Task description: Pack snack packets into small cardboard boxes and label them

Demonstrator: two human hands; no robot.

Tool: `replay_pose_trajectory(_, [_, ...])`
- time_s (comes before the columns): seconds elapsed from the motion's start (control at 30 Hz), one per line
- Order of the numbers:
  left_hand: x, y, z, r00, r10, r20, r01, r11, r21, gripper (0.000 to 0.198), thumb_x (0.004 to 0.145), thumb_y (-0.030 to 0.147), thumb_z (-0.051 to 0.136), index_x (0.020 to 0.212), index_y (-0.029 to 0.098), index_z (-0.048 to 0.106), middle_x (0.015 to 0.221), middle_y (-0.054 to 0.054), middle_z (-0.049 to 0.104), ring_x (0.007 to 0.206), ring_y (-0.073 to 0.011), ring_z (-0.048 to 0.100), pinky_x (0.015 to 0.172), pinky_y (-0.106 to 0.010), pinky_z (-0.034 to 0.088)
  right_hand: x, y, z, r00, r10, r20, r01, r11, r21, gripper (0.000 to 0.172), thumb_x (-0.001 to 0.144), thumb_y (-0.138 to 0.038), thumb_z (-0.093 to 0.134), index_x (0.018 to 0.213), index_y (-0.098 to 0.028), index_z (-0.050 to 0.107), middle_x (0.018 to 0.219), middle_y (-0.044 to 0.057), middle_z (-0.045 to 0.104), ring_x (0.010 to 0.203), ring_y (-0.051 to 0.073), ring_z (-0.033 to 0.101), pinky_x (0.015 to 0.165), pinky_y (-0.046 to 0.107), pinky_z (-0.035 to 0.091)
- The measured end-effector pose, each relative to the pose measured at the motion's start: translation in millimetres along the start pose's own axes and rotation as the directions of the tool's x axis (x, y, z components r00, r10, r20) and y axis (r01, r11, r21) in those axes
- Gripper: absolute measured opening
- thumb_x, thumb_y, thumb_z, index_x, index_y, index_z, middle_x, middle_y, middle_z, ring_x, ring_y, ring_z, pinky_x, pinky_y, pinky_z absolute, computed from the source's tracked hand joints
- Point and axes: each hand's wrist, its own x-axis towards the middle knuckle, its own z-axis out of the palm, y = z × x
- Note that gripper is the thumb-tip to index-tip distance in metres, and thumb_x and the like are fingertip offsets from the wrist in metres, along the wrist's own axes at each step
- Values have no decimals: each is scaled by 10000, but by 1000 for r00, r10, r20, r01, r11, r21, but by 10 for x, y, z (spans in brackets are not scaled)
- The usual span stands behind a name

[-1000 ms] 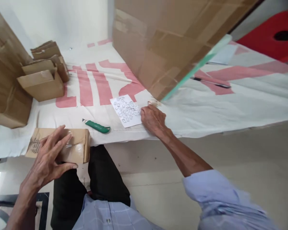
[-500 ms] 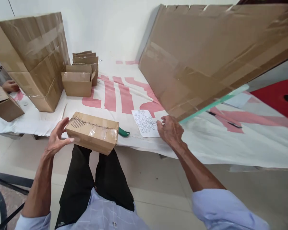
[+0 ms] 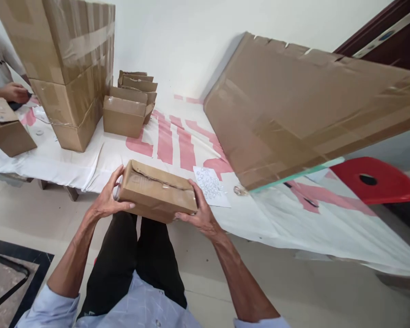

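A taped brown cardboard box [image 3: 157,193] lies at the table's front edge, held between both my hands. My left hand [image 3: 109,196] grips its left end, thumb along the front face and fingers behind. My right hand [image 3: 201,212] clasps the right end, thumb in front and fingers on top. Right of the box lies a white sheet [image 3: 212,187] covered with small drawn marks. Beside that sheet, a small roll of clear tape [image 3: 240,190] rests against the foot of the big cardboard panel [image 3: 294,109].
Tall taped boxes [image 3: 78,73] stand at the left, with several small open boxes [image 3: 126,114] next to them. Another box [image 3: 10,127] sits far left, near a co-worker's hand [image 3: 17,92]. A red stool [image 3: 379,180] is at the right. White cloth [image 3: 276,223] covers the table.
My right hand has left the area by the paper sheet and come to the box's right end, uncovering the tape roll. The camera view has turned somewhat.
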Motion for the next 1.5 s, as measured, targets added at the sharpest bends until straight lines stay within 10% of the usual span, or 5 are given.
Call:
replay_pose_trajectory(0.27, [-52,115,189,985,166,50,-170,982,85,1209,743,556,939,1724,340,266,1763,-163,356,1619,-481,344,1332,-678,248,-58,165,-406,984,151,98,-149,988,-26,1231,693,-629,941,1716,-336,321,1689,124,496,1511,385,545,1233,564,494])
replay_pose_trajectory(0.77, [112,-503,-64,995,-94,-36,88,985,-147,1155,631,559,996,1610,268,456,1693,-180,470,1594,-450,418,1302,-625,370,88,-307,94,995,88,-52,-81,989,126,1146,733,-622,927,1691,-304,385,1740,121,432,1600,347,425,1268,513,464])
replay_pose_trajectory(0.9, [90,-546,-25,993,-102,-67,88,977,-193,1189,608,545,1020,1613,258,454,1694,-178,478,1599,-437,420,1326,-604,355,-44,-314,67,976,6,-217,34,982,183,724,863,-584,775,1505,-296,604,1569,121,621,1408,333,612,1139,502,564])
replay_pose_trajectory(1.07, [70,-574,-4,991,-98,-93,77,975,-208,1218,603,535,1030,1630,260,437,1695,-182,486,1605,-438,417,1330,-609,353,-196,-268,65,906,8,-424,94,971,219,148,897,-328,605,830,-259,718,836,23,711,790,208,674,780,393,596])
replay_pose_trajectory(1.5, [-138,-449,194,937,-83,-341,46,992,-116,1172,623,573,995,1601,250,436,1643,-200,519,1578,-401,456,1248,-542,458,-405,-398,385,933,238,-271,85,585,806,219,812,-398,854,904,-241,731,804,-14,642,701,136,605,660,299,580])
